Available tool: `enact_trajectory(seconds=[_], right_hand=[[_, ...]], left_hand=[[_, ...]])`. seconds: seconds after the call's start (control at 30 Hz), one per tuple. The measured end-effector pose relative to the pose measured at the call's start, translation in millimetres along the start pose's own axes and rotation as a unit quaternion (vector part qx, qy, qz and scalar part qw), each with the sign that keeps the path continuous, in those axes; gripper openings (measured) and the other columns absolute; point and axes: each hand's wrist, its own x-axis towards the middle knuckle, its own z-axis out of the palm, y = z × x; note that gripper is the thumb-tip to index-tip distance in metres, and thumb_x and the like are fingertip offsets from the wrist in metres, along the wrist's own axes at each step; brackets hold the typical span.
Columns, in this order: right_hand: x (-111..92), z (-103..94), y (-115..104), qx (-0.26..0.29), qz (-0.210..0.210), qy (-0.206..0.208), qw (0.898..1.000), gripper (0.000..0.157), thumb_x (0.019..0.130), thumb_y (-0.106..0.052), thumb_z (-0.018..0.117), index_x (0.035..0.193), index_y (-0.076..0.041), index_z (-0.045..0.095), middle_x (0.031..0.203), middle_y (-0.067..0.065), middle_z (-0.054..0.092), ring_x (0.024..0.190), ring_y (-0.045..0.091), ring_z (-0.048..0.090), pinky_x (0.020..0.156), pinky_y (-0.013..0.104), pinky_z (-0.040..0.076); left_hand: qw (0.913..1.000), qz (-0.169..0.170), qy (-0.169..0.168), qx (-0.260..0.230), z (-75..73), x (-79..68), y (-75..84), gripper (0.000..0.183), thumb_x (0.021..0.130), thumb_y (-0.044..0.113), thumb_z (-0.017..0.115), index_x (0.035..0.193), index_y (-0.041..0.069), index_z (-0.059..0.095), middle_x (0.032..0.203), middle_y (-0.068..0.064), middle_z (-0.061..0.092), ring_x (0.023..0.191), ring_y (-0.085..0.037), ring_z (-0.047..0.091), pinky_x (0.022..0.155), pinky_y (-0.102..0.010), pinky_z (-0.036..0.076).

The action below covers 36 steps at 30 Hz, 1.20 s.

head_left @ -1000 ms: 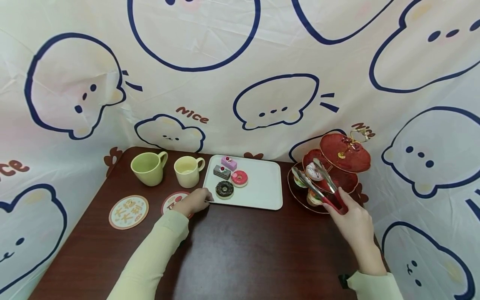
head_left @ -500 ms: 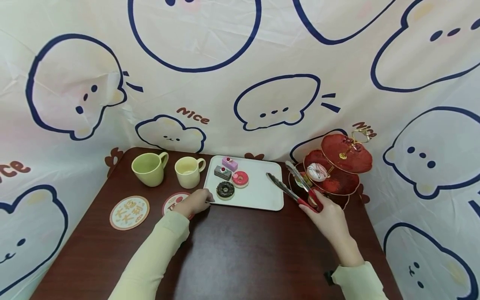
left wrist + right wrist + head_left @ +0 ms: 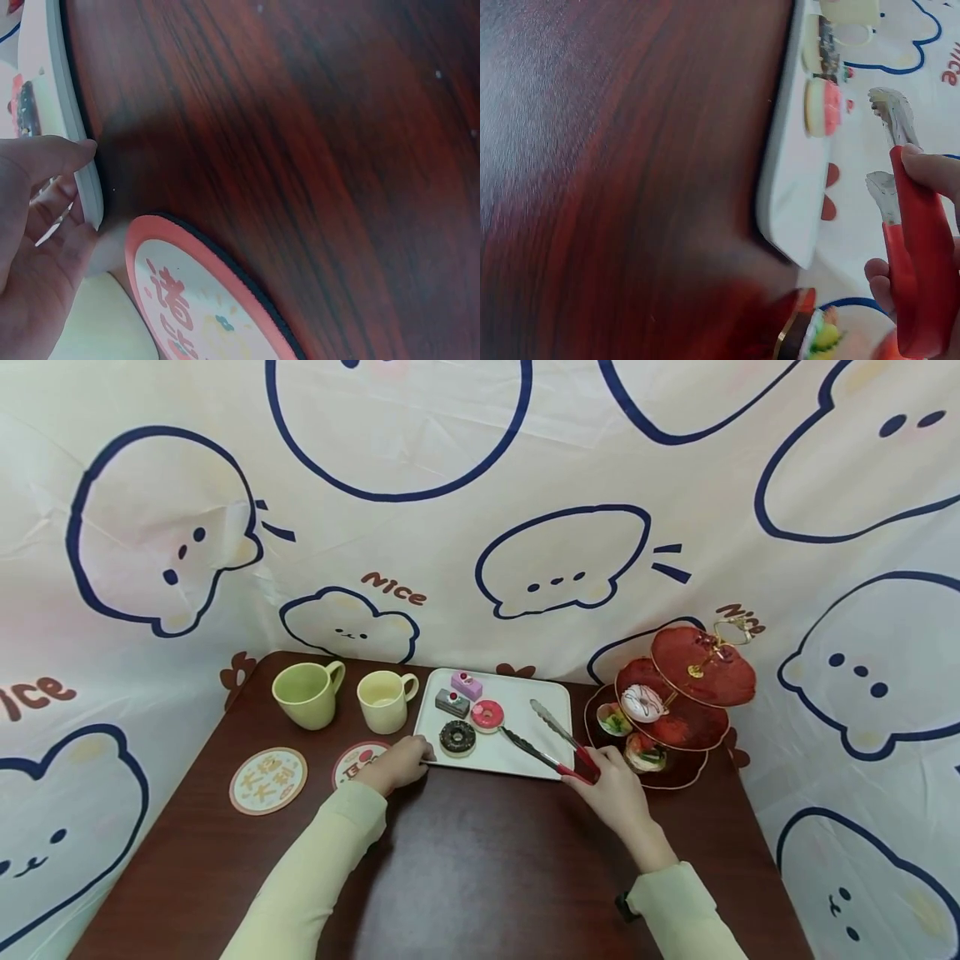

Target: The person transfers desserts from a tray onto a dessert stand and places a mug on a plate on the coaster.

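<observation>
My left hand [image 3: 402, 763] pinches the front left corner of a white tray [image 3: 525, 758], its thumb laid on the edge in the left wrist view. On the tray are a pink doughnut [image 3: 487, 715], a chocolate doughnut [image 3: 457, 738], a pink cake slice [image 3: 467, 685] and a grey cake slice [image 3: 452, 702]. My right hand [image 3: 617, 787] grips red-handled tongs [image 3: 922, 255] over the tray's right part. The tongs' metal tips are spread apart, with nothing between them; one overlaps the area by the pink doughnut in the head view.
To the right stands a tiered red stand [image 3: 705, 668] bearing a white doughnut [image 3: 642, 702], a small fruit-topped pastry [image 3: 613, 719] and a filled bun [image 3: 645, 753]. A green mug [image 3: 306, 697], a cream mug [image 3: 384, 706] and two round coasters [image 3: 267, 781] are at left.
My right hand has carried the spread tongs leftward from the tiered stand to above the tray. The left hand stays at the tray's corner.
</observation>
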Motion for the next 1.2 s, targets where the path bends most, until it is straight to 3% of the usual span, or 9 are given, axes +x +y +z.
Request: enact_trajectory(seconds=[0.47,0.73,1.2], right_hand=[[21.3,43.6,-1.9,-0.003,0.02,-0.046,0.999,0.06,0.08,-0.037,0.088,0.123,0.001,0.07,0.106,0.014,0.06,0.082,0.032,0.063,0.078,0.05,0.056],[29.4,54.3,-5.2,-0.004,0.029,-0.063,0.998,0.059,0.081,-0.038,0.087,0.123,0.001,0.07,0.108,0.016,0.059,0.08,0.031,0.061,0.077,0.048,0.056],[42.0,66.9,-13.0,-0.013,0.028,-0.07,0.997,0.058,0.082,-0.035,0.087,0.125,-0.001,0.07,0.106,0.013,0.058,0.08,0.032,0.061,0.076,0.048,0.055]], left_hand=[[0.9999,-0.015,0.003,0.005,2.4,-1.7,-0.2,0.012,0.083,-0.008,0.068,0.09,0.0,0.073,0.087,-0.008,0.063,0.085,-0.024,0.062,0.081,-0.041,0.054],[0.9998,-0.002,0.019,-0.003,2.2,0.5,-2.0,0.007,0.089,-0.002,0.07,0.084,0.003,0.071,0.081,-0.004,0.065,0.083,-0.022,0.063,0.08,-0.04,0.054],[0.9997,0.014,0.016,-0.012,-0.6,0.4,-0.4,0.006,0.088,-0.005,0.069,0.085,0.0,0.072,0.08,-0.004,0.069,0.081,-0.021,0.065,0.078,-0.039,0.056]])
